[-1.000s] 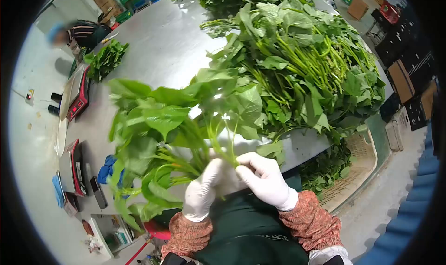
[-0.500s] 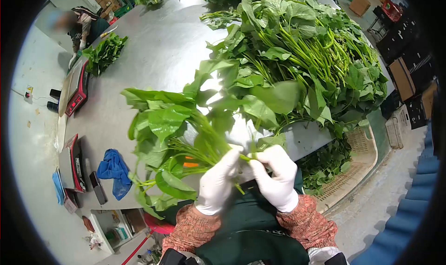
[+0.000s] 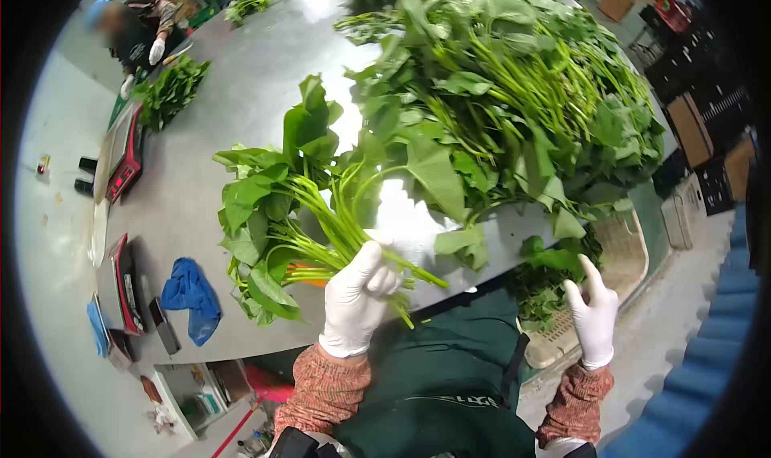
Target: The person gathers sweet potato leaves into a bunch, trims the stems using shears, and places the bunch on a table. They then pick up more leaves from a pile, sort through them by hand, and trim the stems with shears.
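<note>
My left hand (image 3: 359, 297), in a white glove, is closed around the stems of a bunch of sweet potato greens (image 3: 317, 217). Its leaves fan out to the left over the table, and the cut stem ends poke out on the right side of the fist. My right hand (image 3: 593, 313), also gloved, is raised beside the crate with thumb and forefinger spread apart. A bright green leaf (image 3: 556, 257) lies just left of its fingertips, above the crate (image 3: 630, 245) of leaves. A large heap of the same greens (image 3: 514, 96) covers the table's right side.
On the metal table (image 3: 241, 80) are a blue cloth (image 3: 191, 297), two red scales (image 3: 127, 165) and another bunch of greens (image 3: 173, 92). A person (image 3: 136, 40) in white gloves works at the far left. Black crates (image 3: 715, 120) and cardboard stand at the right.
My right hand has left the stems and swung right, over beside the crate, its fingers opening. The left hand keeps the bunch, now slightly further left. The co-worker's arm has moved.
</note>
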A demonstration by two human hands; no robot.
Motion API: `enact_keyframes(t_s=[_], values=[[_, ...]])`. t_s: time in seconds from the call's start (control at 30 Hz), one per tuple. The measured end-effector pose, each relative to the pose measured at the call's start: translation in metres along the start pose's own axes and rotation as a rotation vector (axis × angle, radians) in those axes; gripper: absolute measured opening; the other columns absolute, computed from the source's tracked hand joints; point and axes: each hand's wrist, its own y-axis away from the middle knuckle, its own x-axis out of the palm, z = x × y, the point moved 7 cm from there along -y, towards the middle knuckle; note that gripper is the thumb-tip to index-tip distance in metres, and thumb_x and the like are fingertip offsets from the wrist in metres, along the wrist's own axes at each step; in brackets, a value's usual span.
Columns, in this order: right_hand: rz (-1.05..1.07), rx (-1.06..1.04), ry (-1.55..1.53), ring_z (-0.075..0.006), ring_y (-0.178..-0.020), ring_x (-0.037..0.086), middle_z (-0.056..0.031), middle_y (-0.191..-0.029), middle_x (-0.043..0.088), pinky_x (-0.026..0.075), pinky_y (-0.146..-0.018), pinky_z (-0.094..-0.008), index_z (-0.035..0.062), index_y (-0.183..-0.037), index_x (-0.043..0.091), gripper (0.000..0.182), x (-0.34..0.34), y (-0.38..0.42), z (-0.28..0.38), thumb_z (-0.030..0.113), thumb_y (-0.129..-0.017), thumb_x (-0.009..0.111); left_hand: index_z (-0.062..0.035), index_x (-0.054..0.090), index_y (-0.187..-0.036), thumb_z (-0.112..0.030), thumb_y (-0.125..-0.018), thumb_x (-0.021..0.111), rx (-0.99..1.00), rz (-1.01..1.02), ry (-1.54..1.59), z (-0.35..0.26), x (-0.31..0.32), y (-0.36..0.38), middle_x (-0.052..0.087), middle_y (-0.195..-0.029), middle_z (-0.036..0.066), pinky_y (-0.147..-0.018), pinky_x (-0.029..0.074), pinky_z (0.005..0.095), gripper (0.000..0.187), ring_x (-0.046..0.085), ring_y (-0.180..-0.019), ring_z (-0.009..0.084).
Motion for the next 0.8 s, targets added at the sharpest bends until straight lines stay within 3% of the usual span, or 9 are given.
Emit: enact_keyframes(t_s=[0.07,0.17,0.23,0.33,0.47,0.6,0.7,0.77,0.8], values=[[0.001,-0.120,-0.364,-0.0082,-0.058,0.051,-0.0052,-0.069,0.059,0.044,-0.056,-0.0233,-0.0005,-0.110,0.065,0.030,0.006,-0.002,0.042,0.002,-0.080,0.068,-0.0068,0.056,-0.106,-0.025,-0.100,0.051,-0.031,0.040,-0.011,0.011,0.009,-0.003,0.032,-0.053,-0.006,-0.052,0.029,0.0266,0.020,0.027,-0.048,0.0079],[0.323,-0.488,-0.539,-0.0179,-0.070,0.061,-0.0100,-0.091,0.065,0.052,-0.064,-0.0292,0.0019,-0.107,0.065,0.040,0.033,-0.002,0.123,0.013,-0.072,0.080,-0.0070,0.055,-0.106,-0.026,-0.100,0.051,-0.039,0.057,0.004,0.019,0.016,0.000,0.032,-0.053,-0.006,-0.053,0.030,0.0267,0.020,0.028,-0.048,0.0083],[0.213,-0.629,-0.543,-0.0208,-0.069,0.062,-0.0102,-0.088,0.064,0.050,-0.063,-0.0304,0.0032,-0.103,0.066,0.036,0.054,0.002,0.150,0.016,-0.072,0.081,-0.0073,0.055,-0.106,-0.026,-0.100,0.051,-0.023,0.065,0.055,0.019,0.019,0.003,0.032,-0.053,-0.006,-0.053,0.030,0.0269,0.020,0.029,-0.048,0.0084],[0.188,-0.409,-0.768,-0.0240,-0.067,0.059,-0.0075,-0.074,0.059,0.047,-0.061,-0.0341,0.0040,-0.085,0.065,0.018,0.076,0.001,0.148,0.014,-0.073,0.075,-0.0041,0.054,-0.113,-0.021,-0.101,0.049,-0.045,0.076,0.138,0.023,0.016,0.009,0.028,-0.058,-0.007,-0.057,0.029,0.0259,0.022,0.027,-0.052,0.0072],[-0.007,-0.737,-0.149,-0.0258,-0.060,0.053,-0.0061,-0.064,0.048,0.041,-0.056,-0.0363,0.0087,-0.067,0.053,0.019,0.072,0.007,0.158,0.012,-0.069,0.071,-0.0069,0.055,-0.108,-0.024,-0.102,0.048,-0.069,-0.017,0.022,0.030,0.012,0.009,0.030,-0.056,-0.007,-0.054,0.029,0.0262,0.020,0.026,-0.049,0.0074],[0.073,-0.464,0.033,-0.0271,-0.055,0.056,-0.0076,-0.060,0.052,0.043,-0.053,-0.0357,0.0083,-0.064,0.051,0.026,0.088,-0.010,0.100,0.017,-0.073,0.074,-0.0093,0.055,-0.105,-0.027,-0.102,0.047,0.038,-0.007,0.013,0.016,0.015,-0.002,0.027,-0.054,-0.008,-0.051,0.027,0.0250,0.020,0.024,-0.047,0.0072],[0.366,-0.180,-0.361,-0.0148,-0.056,0.059,-0.0081,-0.065,0.057,0.045,-0.052,-0.0270,0.0047,-0.077,0.063,0.023,0.097,-0.014,0.087,0.021,-0.075,0.080,-0.0098,0.055,-0.108,-0.029,-0.102,0.046,0.025,0.117,0.133,0.025,0.019,-0.006,0.027,-0.053,-0.007,-0.051,0.028,0.0255,0.022,0.025,-0.047,0.0077],[0.310,-0.383,-0.799,-0.0110,-0.062,0.058,-0.0084,-0.075,0.060,0.045,-0.054,-0.0260,0.0035,-0.090,0.067,0.025,0.093,-0.015,0.124,0.018,-0.075,0.080,-0.0096,0.055,-0.112,-0.030,-0.103,0.045,-0.019,0.120,0.203,0.036,0.016,-0.006,0.030,-0.054,-0.005,-0.053,0.030,0.0268,0.025,0.028,-0.049,0.0083],[0.377,-0.372,-0.734,-0.0145,-0.069,0.060,-0.0085,-0.085,0.063,0.047,-0.060,-0.0269,0.0026,-0.097,0.067,0.029,0.092,-0.013,0.137,0.015,-0.075,0.080,-0.0095,0.055,-0.113,-0.030,-0.103,0.045,-0.050,0.078,0.214,0.040,0.014,-0.005,0.030,-0.054,-0.005,-0.053,0.030,0.0268,0.025,0.028,-0.049,0.0084]])
